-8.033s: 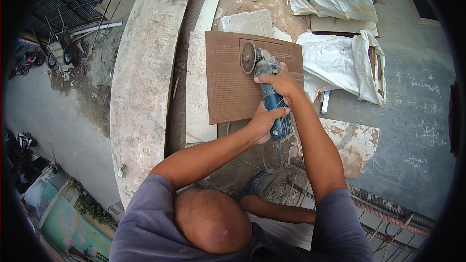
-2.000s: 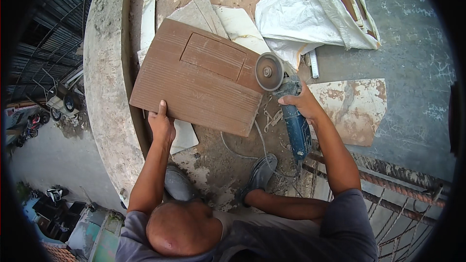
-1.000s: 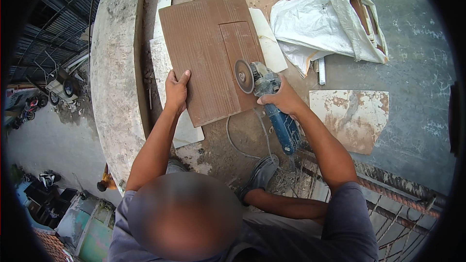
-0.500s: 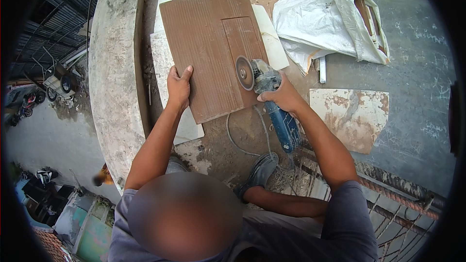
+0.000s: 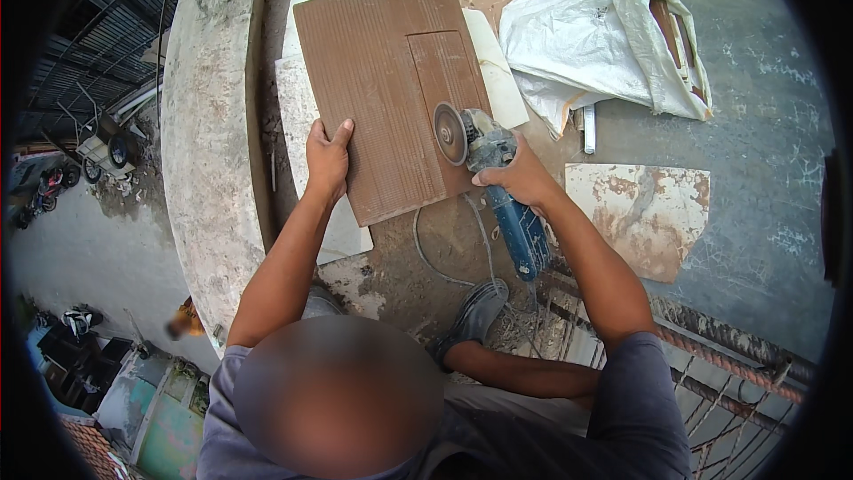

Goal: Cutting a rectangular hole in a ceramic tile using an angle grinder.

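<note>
A large brown tile [image 5: 373, 80], its ribbed back facing up, lies tilted in front of me. My left hand [image 5: 329, 156] grips its left edge, thumb on top and fingers underneath. Two thin lines on the tile meet at a corner and mark off a strip along its right side. In my right hand [image 5: 524, 176] is a blue angle grinder [image 5: 517, 227], held around its neck. The grinder's round disc [image 5: 450, 134] stands on edge at the lower part of the long line; whether it touches the tile I cannot tell. The tile hides my left fingertips.
Pale tile pieces [image 5: 493, 71] lie beneath and beside the brown tile. A white sack [image 5: 577, 49] with brown pieces in it sits at far right, a stained slab [image 5: 640, 213] nearer. The grey cable [image 5: 425, 253] loops near my shoe [image 5: 475, 316]. Rebar [image 5: 737, 351] lies right; a concrete ledge [image 5: 209, 124] borders a drop.
The grinder and its disc have shifted very slightly to the right. My left hand and the tile hold almost the same place.
</note>
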`<move>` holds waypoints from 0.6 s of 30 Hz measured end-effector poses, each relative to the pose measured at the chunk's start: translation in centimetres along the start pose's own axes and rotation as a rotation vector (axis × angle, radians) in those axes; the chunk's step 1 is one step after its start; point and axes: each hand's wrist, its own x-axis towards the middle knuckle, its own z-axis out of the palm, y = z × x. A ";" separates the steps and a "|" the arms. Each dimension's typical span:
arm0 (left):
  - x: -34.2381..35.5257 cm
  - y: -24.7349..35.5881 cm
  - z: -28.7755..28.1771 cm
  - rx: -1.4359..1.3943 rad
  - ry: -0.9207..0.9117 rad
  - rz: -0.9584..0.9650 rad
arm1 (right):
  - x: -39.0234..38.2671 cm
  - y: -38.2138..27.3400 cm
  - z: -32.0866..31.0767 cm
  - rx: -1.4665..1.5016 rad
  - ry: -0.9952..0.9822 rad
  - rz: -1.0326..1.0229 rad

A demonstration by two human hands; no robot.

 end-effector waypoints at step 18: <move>-0.1 0.0 0.0 0.004 0.013 0.005 | -0.2 -0.4 0.3 0.015 -0.008 -0.006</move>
